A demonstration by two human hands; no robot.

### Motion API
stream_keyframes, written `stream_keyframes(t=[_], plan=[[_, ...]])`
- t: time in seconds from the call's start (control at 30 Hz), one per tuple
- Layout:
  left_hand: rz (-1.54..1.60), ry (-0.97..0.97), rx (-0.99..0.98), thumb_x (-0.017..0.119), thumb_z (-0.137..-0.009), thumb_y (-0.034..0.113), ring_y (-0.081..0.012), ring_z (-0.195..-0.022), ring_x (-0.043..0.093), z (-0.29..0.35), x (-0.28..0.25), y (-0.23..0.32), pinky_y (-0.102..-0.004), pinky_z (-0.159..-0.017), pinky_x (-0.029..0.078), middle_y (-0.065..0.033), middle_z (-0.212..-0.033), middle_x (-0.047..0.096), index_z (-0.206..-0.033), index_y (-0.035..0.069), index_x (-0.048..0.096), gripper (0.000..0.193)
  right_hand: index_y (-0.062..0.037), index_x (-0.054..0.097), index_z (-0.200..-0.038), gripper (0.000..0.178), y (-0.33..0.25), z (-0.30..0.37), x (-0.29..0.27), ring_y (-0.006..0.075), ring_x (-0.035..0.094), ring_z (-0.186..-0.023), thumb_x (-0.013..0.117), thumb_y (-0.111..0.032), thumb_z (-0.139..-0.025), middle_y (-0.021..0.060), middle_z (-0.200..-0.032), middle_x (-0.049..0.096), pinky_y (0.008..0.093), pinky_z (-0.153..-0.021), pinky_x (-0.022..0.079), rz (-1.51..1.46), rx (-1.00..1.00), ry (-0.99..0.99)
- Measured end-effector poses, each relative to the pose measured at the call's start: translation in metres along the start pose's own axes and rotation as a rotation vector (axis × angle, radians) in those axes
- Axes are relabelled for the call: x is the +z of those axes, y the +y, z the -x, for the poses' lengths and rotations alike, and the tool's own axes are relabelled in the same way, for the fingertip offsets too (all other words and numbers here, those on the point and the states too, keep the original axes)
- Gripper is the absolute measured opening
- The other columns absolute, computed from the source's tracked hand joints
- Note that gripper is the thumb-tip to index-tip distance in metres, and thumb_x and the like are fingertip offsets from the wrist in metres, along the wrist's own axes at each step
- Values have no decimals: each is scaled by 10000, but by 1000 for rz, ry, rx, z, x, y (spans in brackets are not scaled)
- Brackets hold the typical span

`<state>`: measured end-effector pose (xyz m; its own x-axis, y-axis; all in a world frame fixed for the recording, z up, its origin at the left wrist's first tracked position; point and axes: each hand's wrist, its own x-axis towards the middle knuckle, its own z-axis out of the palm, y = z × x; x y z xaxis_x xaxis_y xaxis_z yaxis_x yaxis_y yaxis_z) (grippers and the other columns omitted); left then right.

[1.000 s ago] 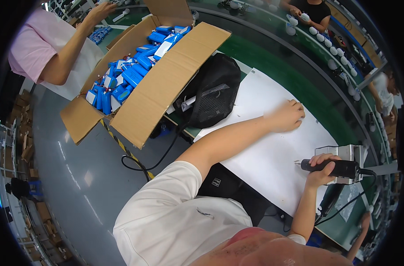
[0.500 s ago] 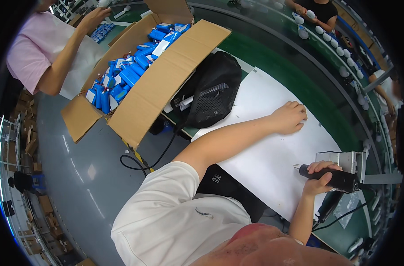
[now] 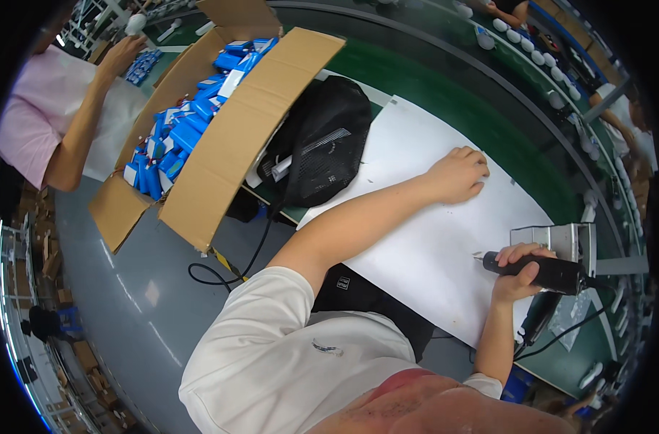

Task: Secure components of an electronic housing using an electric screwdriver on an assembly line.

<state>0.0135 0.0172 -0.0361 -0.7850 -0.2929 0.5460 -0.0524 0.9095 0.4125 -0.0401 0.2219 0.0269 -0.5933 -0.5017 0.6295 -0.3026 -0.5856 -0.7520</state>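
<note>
My right hand (image 3: pixel 516 275) is wrapped around a black electric screwdriver (image 3: pixel 554 273), its metal tip pointing left over a white sheet (image 3: pixel 416 239) on the bench. The driver's rear end is close to a metal box-shaped fixture (image 3: pixel 546 235). On the far part of that sheet rests my left hand (image 3: pixel 457 175), palm down, fingers loosely bent and thumb apart from them. No object shows in it, though the underside of the palm is hidden.
An open cardboard box (image 3: pixel 253 137) of blue battery packs (image 3: pixel 188 130) stands at left, beside a black mesh bag (image 3: pixel 329 145). Cables trail from bag and driver. A co-worker in pink (image 3: pixel 47 116) is at far left. White rounded parts (image 3: pixel 525 45) line the conveyor.
The whole view has shifted slightly, so the box and bag appear further left. My hands keep almost the same places over the sheet, the screwdriver still in my right hand.
</note>
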Motion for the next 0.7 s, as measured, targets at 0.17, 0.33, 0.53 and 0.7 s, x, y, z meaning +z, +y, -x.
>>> stream_keyframes(t=[0.17,0.33,0.53,0.7], plan=[[-2,1,0,564,-863,192,-298,-1105,489,-4,-1,1,-371,-1010,362,-116,-1158,581,-1044,56,667,249,-110,439,-1026,271,0,-2,0,128,424,-467,552,-340,-936,45,-659,474,247,-439,398,-20,-6,-2],[-6,-13,-20,564,-859,192,-298,-1108,489,0,-1,3,-372,-1013,361,-118,-1163,581,-1045,55,667,253,-107,462,-1016,248,-1,3,-5,126,420,-480,546,-328,-942,39,-661,465,250,-455,392,-24,10,-8],[-6,1,-14,561,-856,189,-300,-1114,490,3,0,0,-379,-1013,364,-120,-1167,581,-1042,56,670,253,-111,469,-1016,234,2,1,-3,128,418,-481,549,-317,-939,39,-660,463,252,-459,390,-30,17,-12],[75,57,72,559,-776,124,-335,-974,550,-6,6,-3,-421,-928,419,-147,-1008,615,-934,29,678,220,-105,478,-1024,252,-2,5,-3,138,440,-481,581,-301,-905,47,-652,484,264,-448,400,-6,19,36]])
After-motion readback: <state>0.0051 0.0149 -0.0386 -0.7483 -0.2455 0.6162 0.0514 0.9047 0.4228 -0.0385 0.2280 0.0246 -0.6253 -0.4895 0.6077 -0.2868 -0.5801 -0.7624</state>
